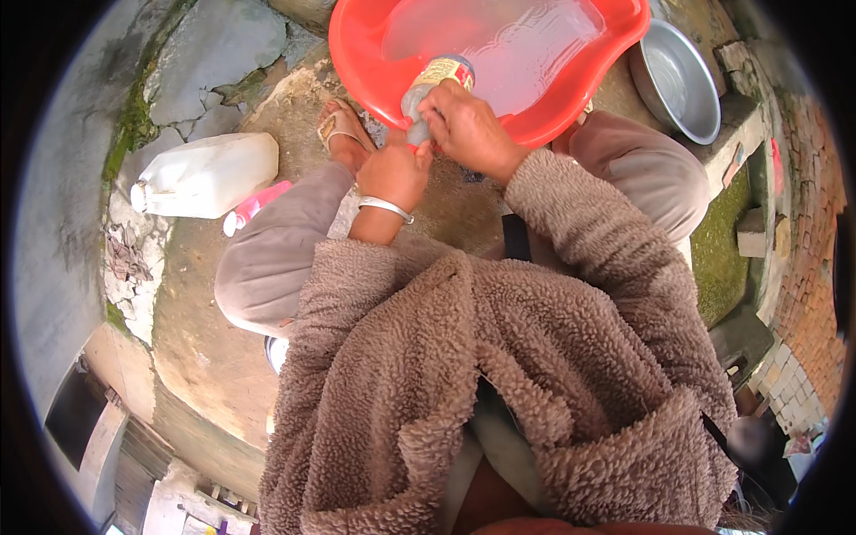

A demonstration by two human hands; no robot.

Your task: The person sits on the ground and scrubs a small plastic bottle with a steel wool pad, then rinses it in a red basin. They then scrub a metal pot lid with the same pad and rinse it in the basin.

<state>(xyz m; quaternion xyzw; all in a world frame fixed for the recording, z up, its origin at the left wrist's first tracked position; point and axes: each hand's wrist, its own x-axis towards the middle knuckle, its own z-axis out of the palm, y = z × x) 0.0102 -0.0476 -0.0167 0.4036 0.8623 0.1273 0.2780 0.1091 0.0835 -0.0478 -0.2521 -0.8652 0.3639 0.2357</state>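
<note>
Over the near rim of a red plastic basin (pixel 361 73) of cloudy water (pixel 508 53), both hands are at a clear bottle (pixel 418 100) with a worn paper label. The bottle lies tilted, its labelled end away from me and its narrow end towards me. My left hand (pixel 394 170), with a pale bangle at the wrist, grips the narrow end, where something red shows. My right hand (pixel 471 127) is closed against the bottle's side, its fingers partly hidden; whether it holds a cloth or other small thing cannot be told.
A grey metal basin (pixel 679 83) stands at the right of the red one. On the left, a white plastic jug (pixel 214 174) lies on the cracked concrete beside a pink bottle (pixel 257 204). My knees flank my arms. A mossy ledge (pixel 722 247) runs along the right.
</note>
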